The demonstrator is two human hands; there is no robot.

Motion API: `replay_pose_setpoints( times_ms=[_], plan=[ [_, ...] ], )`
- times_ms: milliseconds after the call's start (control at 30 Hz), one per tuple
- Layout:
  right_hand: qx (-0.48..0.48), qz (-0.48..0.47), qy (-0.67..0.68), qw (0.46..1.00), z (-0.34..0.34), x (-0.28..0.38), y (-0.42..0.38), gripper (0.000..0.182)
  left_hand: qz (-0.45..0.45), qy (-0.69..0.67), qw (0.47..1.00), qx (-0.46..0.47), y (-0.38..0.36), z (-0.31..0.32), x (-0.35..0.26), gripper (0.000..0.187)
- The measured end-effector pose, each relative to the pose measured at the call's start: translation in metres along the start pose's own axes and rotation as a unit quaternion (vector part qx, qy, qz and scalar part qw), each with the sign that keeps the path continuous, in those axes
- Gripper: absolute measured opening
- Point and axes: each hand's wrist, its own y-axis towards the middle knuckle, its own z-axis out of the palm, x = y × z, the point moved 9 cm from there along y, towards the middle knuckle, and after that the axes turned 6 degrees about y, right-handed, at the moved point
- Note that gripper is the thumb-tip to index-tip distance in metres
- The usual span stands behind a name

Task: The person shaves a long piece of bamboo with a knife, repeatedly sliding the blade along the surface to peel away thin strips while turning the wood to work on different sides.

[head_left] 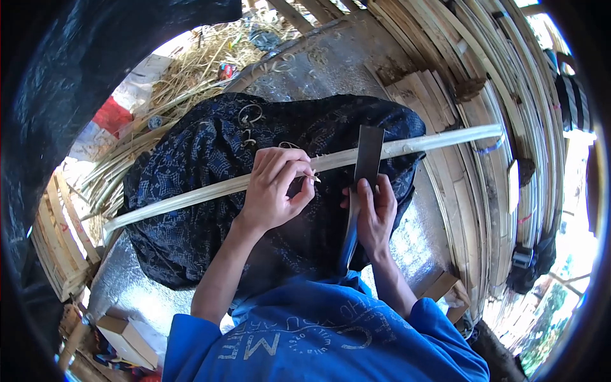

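A long pale bamboo strip (pixel 210 191) lies slanting across the dark patterned cloth (pixel 184 146) over my lap. My left hand (pixel 277 188) is closed in a pinch in front of the strip. At its fingertips a small pale shaving (pixel 316 179) sticks out. My right hand (pixel 374 210) is wrapped around a knife with a broad dark blade (pixel 369 153). The blade points away from me and crosses over the strip. The knife's long dark handle (pixel 349 245) runs back toward my body. Thin curled shavings (pixel 251 114) rest on the cloth.
Long wooden slats (pixel 471 191) are stacked along the right side. Loose bamboo shavings (pixel 203 57) pile up at the far left. A wooden crate (pixel 60 235) stands at the left, a cardboard box (pixel 127 340) at the lower left. Shiny sheeting (pixel 331 70) covers the floor.
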Motion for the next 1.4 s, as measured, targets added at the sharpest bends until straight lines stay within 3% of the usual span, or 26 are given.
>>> replay_pose_setpoints(
  times_ms=[133, 267, 333, 500, 700, 800, 967, 1133, 1200, 1400],
  plan=[
    [0.032, -0.022, 0.004, 0.999, 0.020, 0.004, -0.009, 0.018, -0.002, -0.002, 1.000, 0.015, -0.001, -0.002, 0.002, 0.013],
    [0.057, 0.021, 0.116, 0.991, 0.034, 0.004, -0.010, 0.018, 0.005, -0.017, 0.999, 0.031, -0.002, 0.001, 0.003, 0.013],
    [0.094, 0.148, 0.158, 0.972, 0.044, -0.009, -0.015, 0.019, 0.011, -0.014, 1.000, 0.024, -0.002, 0.001, 0.003, 0.011],
    [0.087, 0.140, 0.104, 0.981, 0.047, -0.023, -0.009, 0.024, -0.019, -0.028, 0.999, 0.036, -0.005, 0.002, 0.007, 0.014],
    [0.108, 0.161, 0.069, 0.979, 0.050, -0.026, -0.002, 0.026, -0.069, 0.051, 0.993, 0.076, -0.006, -0.004, 0.006, 0.009],
    [0.156, 0.134, 0.113, 0.972, 0.060, -0.021, 0.002, 0.024, -0.079, 0.064, 0.992, 0.077, -0.008, 0.001, 0.010, 0.010],
    [0.159, 0.186, 0.199, 0.949, 0.060, -0.023, -0.002, 0.021, -0.067, 0.046, 0.994, 0.077, -0.009, 0.002, 0.009, 0.012],
    [0.187, 0.209, 0.177, 0.943, 0.058, -0.032, -0.001, 0.024, -0.055, 0.016, 0.994, 0.092, -0.005, 0.001, 0.008, 0.012],
    [0.170, 0.268, 0.283, 0.905, 0.061, -0.027, -0.010, 0.026, -0.073, 0.009, 0.992, 0.101, -0.006, 0.003, 0.012, 0.013],
    [0.149, 0.213, 0.187, 0.947, 0.057, -0.028, -0.011, 0.033, -0.072, 0.011, 0.993, 0.095, -0.006, 0.003, 0.013, 0.019]
  ],
)
